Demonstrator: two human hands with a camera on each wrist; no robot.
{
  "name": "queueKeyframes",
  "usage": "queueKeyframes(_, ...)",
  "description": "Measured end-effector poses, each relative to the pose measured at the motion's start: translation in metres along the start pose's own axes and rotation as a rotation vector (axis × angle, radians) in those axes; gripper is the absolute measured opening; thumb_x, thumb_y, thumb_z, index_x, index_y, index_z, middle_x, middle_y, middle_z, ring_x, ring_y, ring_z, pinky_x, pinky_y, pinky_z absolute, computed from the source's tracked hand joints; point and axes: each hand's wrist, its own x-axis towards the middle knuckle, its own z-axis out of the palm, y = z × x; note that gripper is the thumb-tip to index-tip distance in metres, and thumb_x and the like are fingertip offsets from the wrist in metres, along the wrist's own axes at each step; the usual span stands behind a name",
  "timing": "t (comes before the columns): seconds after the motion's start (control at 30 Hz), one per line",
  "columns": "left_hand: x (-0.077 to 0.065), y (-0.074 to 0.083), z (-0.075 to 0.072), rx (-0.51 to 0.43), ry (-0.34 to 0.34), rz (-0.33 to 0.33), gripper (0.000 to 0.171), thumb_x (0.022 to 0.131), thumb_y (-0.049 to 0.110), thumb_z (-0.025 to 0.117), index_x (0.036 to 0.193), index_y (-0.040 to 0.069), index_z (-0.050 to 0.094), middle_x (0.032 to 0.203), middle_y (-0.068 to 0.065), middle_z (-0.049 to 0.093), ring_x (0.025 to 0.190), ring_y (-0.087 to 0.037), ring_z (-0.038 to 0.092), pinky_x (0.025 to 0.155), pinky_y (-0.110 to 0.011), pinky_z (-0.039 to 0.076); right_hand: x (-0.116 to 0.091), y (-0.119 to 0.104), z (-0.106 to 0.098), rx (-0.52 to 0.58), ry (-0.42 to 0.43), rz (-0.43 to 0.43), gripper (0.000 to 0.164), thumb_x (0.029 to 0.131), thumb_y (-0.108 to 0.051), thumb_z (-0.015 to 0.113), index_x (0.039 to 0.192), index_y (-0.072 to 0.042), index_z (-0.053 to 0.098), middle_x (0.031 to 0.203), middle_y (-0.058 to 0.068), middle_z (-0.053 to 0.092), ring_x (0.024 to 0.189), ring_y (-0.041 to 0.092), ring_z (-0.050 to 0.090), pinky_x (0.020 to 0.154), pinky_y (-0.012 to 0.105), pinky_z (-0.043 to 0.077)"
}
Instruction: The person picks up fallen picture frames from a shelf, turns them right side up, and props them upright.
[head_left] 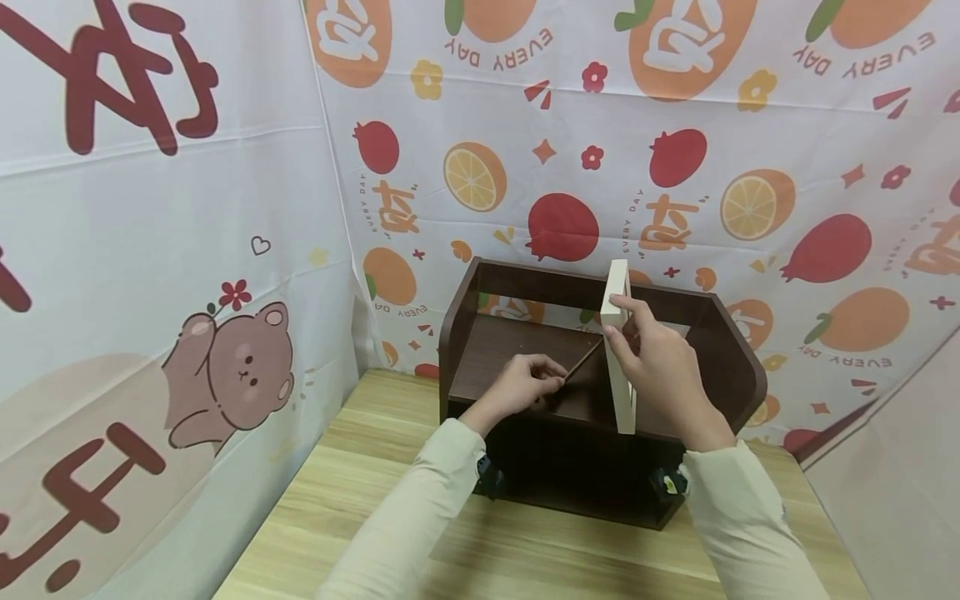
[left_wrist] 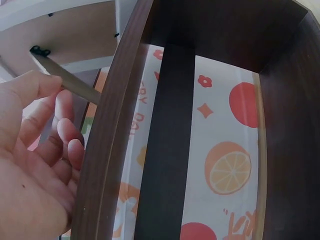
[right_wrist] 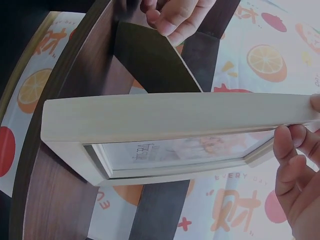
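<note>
A cream picture frame (head_left: 621,375) stands upright on the top of a dark brown desk shelf (head_left: 487,354), seen nearly edge-on from the head. My right hand (head_left: 663,358) grips its upper side between thumb and fingers. In the right wrist view, the frame's glazed front (right_wrist: 200,150) faces down in the picture, with a faint print behind it. A flat support leg (right_wrist: 155,60) sticks out from the frame's back. My left hand (head_left: 521,385) pinches the free edge of that leg, with the thumb and forefinger showing in the left wrist view.
The shelf stands on a light wooden table (head_left: 360,467), against a fruit-print cloth (head_left: 525,158). Its raised side panels (head_left: 459,325) and back rail (head_left: 540,279) surround the top. Below lies a dark open compartment (head_left: 577,467), with small dark objects near both its sides.
</note>
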Motion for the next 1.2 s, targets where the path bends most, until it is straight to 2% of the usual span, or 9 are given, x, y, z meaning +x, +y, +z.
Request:
queueKeyframes(0.43,0.010,0.000,-0.003,0.009,-0.006,-0.008,0.016,0.094,0.016,0.063,0.106,0.010,0.072,0.092,-0.009,0.068,0.067,-0.013,0.056,0.055,-0.025,0.047,0.005,-0.005,0.001,-0.034,0.016,0.024,0.042,0.096,-0.027,0.060,0.132,-0.009,0.051,0.072,0.008,0.061,0.051,0.016,0.046,0.045,0.028,0.032)
queueKeyframes(0.73,0.013,0.000,-0.004,0.005,0.002,0.002,0.016,0.093,0.013,0.063,0.104,0.006,0.072,0.089,-0.014,0.068,0.065,-0.014,0.056,0.055,-0.025,0.046,0.008,-0.007,0.006,-0.027,0.044,0.036,0.042,0.095,-0.027,0.061,0.131,-0.008,0.052,0.063,0.005,0.053,0.047,0.014,0.038,0.044,0.028,0.029)
queueKeyframes(1.2,0.017,-0.001,-0.004,-0.002,0.010,0.004,0.017,0.093,0.011,0.062,0.106,0.003,0.071,0.090,-0.015,0.069,0.062,-0.013,0.054,0.052,-0.024,0.046,0.012,-0.012,0.010,-0.031,0.066,0.070,0.042,0.095,-0.029,0.060,0.129,-0.007,0.052,0.059,0.003,0.049,0.046,0.014,0.037,0.043,0.028,0.027)
